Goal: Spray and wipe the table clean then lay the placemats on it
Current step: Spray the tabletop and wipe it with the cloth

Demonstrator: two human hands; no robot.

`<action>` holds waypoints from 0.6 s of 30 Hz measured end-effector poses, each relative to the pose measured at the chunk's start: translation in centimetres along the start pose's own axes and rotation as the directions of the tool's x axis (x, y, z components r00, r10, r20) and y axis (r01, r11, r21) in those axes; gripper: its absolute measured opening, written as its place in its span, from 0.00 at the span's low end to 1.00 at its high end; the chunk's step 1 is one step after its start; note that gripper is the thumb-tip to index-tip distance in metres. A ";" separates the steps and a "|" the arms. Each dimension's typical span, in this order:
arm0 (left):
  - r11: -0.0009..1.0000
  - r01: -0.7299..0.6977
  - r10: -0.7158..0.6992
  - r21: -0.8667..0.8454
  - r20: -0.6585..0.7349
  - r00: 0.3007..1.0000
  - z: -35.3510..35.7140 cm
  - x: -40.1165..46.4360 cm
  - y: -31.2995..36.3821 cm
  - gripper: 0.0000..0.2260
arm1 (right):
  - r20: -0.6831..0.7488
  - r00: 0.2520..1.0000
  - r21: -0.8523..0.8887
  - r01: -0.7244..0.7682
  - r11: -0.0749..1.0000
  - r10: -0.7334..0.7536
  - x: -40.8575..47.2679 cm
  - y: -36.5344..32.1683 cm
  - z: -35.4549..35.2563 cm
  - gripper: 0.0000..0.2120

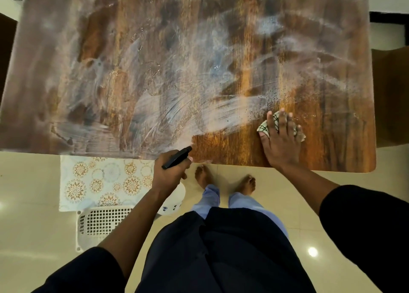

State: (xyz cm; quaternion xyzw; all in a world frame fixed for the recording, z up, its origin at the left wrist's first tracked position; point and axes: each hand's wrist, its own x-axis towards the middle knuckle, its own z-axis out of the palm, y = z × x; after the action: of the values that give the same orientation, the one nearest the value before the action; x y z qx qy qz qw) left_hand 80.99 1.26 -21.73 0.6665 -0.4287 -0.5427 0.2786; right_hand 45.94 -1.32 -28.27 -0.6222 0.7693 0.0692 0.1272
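Table [221,155] mid-wipe, streaky | right hand [280,142] presses cloth [264,130] at 3 o'clock | left hand [169,170] grips spray bottle [177,157] | placemats [104,182] unlaid, 8 o'clock

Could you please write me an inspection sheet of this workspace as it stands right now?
Surface: wooden table, white streaks and smears over most of it; the near right part looks bare wood.
Job's things: cloth on the table; spray bottle, black nozzle, at the near edge; patterned placemats below the table edge beside a white basket.
Clutter: nothing seen on the table.
Grippers: left hand grips the spray bottle; right hand presses flat on the cloth.
Cables: nothing seen.
Surroundings: glossy tiled floor; bare feet by the table.
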 end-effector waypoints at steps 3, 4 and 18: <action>1.000 0.003 -0.004 -0.024 -0.034 0.999 -0.7 -0.3 -0.4 0.07 | 0.003 1.000 0.014 0.008 1.000 -0.008 -0.3 -3.3 0.5 0.32; 0.999 0.003 -0.005 -0.033 -0.044 0.999 -1.0 -0.4 -0.6 0.07 | 0.008 0.998 0.009 0.063 0.998 -0.063 -0.5 -4.8 0.6 0.32; 0.994 -0.021 -0.012 -0.111 -0.284 0.959 -5.4 -1.3 -1.0 0.10 | 0.005 0.600 -0.058 0.799 0.598 -0.800 -3.4 -24.1 2.6 0.40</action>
State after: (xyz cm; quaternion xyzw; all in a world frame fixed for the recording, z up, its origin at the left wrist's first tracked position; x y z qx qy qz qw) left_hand 86.39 2.34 -20.59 0.7196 -0.3545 -0.4642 0.3756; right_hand 70.32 -2.67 -28.56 -0.9045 0.4089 0.0190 0.1196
